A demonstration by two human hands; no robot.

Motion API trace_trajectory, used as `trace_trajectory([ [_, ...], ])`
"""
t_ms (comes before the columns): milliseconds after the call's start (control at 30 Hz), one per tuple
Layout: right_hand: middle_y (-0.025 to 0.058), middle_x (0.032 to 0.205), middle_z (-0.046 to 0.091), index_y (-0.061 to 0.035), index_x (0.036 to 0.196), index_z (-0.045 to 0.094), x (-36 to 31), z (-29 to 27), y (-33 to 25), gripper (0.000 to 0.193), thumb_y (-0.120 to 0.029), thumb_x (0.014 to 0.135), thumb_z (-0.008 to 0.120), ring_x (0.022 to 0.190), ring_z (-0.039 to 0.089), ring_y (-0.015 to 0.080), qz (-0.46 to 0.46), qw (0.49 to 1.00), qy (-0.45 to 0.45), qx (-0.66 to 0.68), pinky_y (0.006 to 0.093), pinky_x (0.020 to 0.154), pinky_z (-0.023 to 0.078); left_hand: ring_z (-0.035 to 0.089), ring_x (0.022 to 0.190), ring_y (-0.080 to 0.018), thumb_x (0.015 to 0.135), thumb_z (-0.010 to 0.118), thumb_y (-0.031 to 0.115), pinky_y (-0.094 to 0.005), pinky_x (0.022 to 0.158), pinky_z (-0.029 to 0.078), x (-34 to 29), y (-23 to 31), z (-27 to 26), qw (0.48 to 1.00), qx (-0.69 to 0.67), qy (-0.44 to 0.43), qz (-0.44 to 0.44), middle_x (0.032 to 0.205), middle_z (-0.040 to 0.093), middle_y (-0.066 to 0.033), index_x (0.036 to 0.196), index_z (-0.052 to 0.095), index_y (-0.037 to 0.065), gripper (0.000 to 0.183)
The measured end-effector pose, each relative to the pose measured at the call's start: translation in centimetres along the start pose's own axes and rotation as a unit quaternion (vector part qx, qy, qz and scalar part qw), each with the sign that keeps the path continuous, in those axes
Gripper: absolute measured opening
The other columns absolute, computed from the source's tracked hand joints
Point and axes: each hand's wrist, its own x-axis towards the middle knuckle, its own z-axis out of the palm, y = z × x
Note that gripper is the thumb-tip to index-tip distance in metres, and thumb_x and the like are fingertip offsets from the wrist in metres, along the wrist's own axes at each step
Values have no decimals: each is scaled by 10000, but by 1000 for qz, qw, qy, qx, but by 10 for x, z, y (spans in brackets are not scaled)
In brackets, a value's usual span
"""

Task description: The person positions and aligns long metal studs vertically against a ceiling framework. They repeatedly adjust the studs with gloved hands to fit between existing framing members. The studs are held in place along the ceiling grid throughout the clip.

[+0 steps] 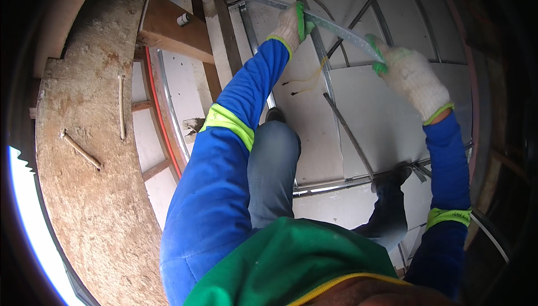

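Metal strip (342, 33) slants across the upper centre of the frame, the left hand (291, 26) with its fingers curled round about the middle and the right hand (410, 75) pinching the lower-right end, though how tightly I can't tell from here. With the upper-left end sticking out free, a careless swing could knock it into the wooden beam (219, 21) or snag the loose dark cable (320, 7). Worse, if those white panels (392, 107) are thin, a misplaced shoe (401, 174) could crack one.
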Motion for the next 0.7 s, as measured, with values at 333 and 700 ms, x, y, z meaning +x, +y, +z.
trace_trajectory([
  [333,178,909,719,-130,1564,438,-10,147,-52,629,-301,1004,668,840,708,399,6,949,46,312,507,766,574,747,801,-288,989,682,400,-446,683,639,-43,4,-89,905,408,27,117,1046,728,-176,1419,570,15,588],
  [700,-62,663,527,-108,1548,484,-204,251,-102,707,-226,935,817,449,434,25,284,611,-105,732,215,380,358,289,1551,-422,961,652,429,-564,1287,175,-77,29,-186,389,829,177,360,1629,440,-127,1542,510,223,632],
])
